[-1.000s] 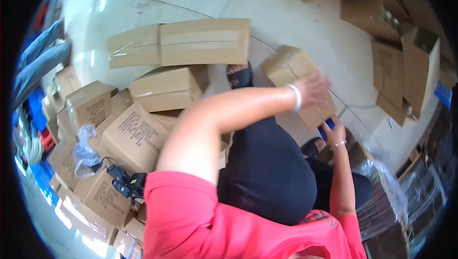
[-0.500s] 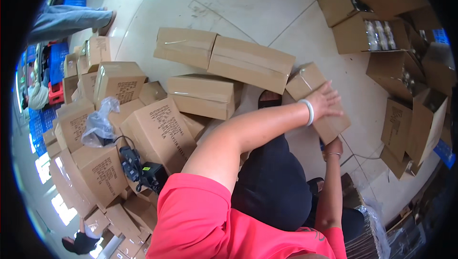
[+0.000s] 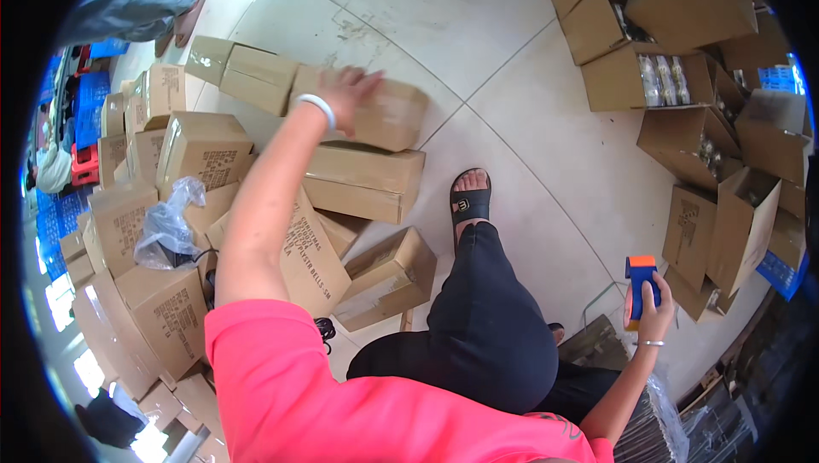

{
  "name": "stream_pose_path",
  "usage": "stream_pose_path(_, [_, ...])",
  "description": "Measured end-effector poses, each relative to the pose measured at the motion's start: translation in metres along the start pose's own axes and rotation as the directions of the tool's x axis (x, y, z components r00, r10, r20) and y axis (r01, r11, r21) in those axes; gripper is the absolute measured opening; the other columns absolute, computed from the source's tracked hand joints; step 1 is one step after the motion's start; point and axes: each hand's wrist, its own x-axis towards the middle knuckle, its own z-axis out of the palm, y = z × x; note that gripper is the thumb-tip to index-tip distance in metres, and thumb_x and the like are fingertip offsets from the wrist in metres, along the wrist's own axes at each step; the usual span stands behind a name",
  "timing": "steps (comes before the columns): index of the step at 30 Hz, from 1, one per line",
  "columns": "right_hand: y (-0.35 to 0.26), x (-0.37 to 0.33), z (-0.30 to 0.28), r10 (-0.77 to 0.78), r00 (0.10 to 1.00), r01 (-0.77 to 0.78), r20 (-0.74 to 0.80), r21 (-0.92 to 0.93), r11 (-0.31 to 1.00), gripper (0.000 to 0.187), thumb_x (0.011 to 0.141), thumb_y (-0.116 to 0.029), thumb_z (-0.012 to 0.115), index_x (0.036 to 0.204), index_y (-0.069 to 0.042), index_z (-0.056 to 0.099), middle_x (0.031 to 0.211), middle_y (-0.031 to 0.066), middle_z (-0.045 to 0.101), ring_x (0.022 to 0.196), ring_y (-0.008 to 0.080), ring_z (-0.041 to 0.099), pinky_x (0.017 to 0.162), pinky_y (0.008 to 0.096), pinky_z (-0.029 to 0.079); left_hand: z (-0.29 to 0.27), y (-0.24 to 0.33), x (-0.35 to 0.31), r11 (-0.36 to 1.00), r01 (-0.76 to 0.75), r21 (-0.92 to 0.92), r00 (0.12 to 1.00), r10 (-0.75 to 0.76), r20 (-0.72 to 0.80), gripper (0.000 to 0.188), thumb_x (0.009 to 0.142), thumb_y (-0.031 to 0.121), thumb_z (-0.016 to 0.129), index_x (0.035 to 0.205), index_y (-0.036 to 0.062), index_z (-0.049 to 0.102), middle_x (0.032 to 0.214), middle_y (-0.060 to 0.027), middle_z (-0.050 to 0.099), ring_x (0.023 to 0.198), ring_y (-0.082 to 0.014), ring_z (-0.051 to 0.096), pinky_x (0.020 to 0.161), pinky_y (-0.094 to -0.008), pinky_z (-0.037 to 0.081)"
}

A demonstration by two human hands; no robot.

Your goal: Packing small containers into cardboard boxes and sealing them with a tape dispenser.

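My left hand (image 3: pixel 345 96) lies with spread fingers on top of a long cardboard box (image 3: pixel 392 113), slightly blurred, at the right end of a row on the floor. Left of it in the row stand more taped boxes (image 3: pixel 260 77). Just nearer to me is another taped carton (image 3: pixel 367 181). Out to the right, my right hand (image 3: pixel 653 309) grips a blue tape dispenser (image 3: pixel 641 279) with an orange top edge, held above the floor. A sandalled foot (image 3: pixel 471 194) of mine rests between the two sides.
Stacked closed cartons (image 3: pixel 179 318) crowd the left, with a clear plastic bag (image 3: pixel 171 224) on them. Open cartons (image 3: pixel 618 75) with wrapped goods stand at the right. A person's legs (image 3: pixel 136 15) show at the far left. Plastic-wrapped material (image 3: pixel 665 412) lies at lower right.
My left hand has moved left with the box from the right side to the row. The row sits further left. My right hand has come away from the box, bringing the tape dispenser into view.
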Motion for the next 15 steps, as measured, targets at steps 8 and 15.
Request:
stream_pose_path(8, [-0.023,-0.054,-0.065,-0.151,0.986,0.144,-0.071,-0.092,0.985,0.032,0.089,-0.021,0.057,0.114,0.000,0.059,0.110,0.0118,0.061,0.101,0.0188,0.056,0.090,0.0303,0.041,0.025,0.006,0.009,0.939,0.137,-0.314,0.974,-0.186,-0.129,0.051,0.079,0.050,0.055,0.103,0.0059,0.067,0.111,-0.0182,0.061,0.105,-0.0320,0.058,0.088,-0.0398,0.044])
stream_pose_path(15, [-0.001,-0.088,-0.094,-0.074,0.981,0.091,-0.180,0.090,0.992,0.036,0.092,-0.025,0.055,0.118,-0.001,0.058,0.114,0.0090,0.057,0.103,0.0176,0.053,0.092,0.0295,0.040,0.048,0.026,-0.024,0.880,0.143,-0.453,0.984,-0.077,0.162,0.055,0.082,0.052,0.053,0.106,0.0037,0.065,0.118,-0.0162,0.059,0.108,-0.0327,0.056,0.093,-0.0419,0.042])
